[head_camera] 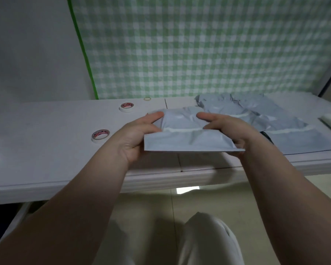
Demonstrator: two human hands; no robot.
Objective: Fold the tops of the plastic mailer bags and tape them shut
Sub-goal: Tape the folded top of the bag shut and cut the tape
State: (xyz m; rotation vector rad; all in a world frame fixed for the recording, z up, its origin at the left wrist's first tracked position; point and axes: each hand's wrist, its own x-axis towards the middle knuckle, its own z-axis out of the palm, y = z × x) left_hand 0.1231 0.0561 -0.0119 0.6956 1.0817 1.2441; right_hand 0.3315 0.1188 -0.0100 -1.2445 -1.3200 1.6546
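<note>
A plain grey wall (31, 50) fills the upper left of the frame. A green-and-white checked cloth (199, 44) hangs across the top centre and right, edged on its left by a bright green strip (82, 46). A long white table (46, 148) crosses the middle. Pale floor tiles (208, 203) at the bottom catch a small patch of light (187, 189).

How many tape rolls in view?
2: near tape roll left of the left hand; far tape roll behind it. A thin ring by the checked cloth is too small to identify.
</note>
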